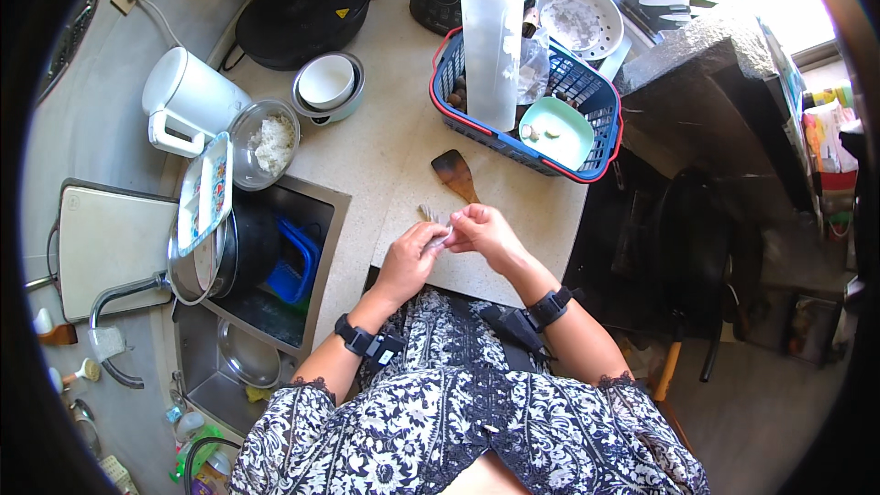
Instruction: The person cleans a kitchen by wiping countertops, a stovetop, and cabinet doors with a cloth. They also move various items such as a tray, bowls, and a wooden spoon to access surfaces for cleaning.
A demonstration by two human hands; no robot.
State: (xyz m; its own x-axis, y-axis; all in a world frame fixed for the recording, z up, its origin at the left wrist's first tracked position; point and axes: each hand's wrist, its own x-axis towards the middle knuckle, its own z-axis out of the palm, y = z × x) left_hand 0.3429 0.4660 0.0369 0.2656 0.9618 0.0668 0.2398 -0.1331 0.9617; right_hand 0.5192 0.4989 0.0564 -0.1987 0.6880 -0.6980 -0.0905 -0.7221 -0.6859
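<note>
Both my hands meet over the worktop's front part. My left hand holds a small greyish strip-like thing, perhaps cloth or a shrimp; its kind is hard to tell. The fingertips of my right hand pinch at its right end, partly covering it. A short ridged grey end sticks up beyond my left fingers. Just past my hands lies a dark-tipped wooden spatula. Farther back stands a blue plastic basket with a tall translucent container, a pale green dish and brown round things inside.
A steel sink with a black pot is at left. Near it are a bowl of white food, a white jug and nested bowls. A black pan lies behind. A dark wok sits at right.
</note>
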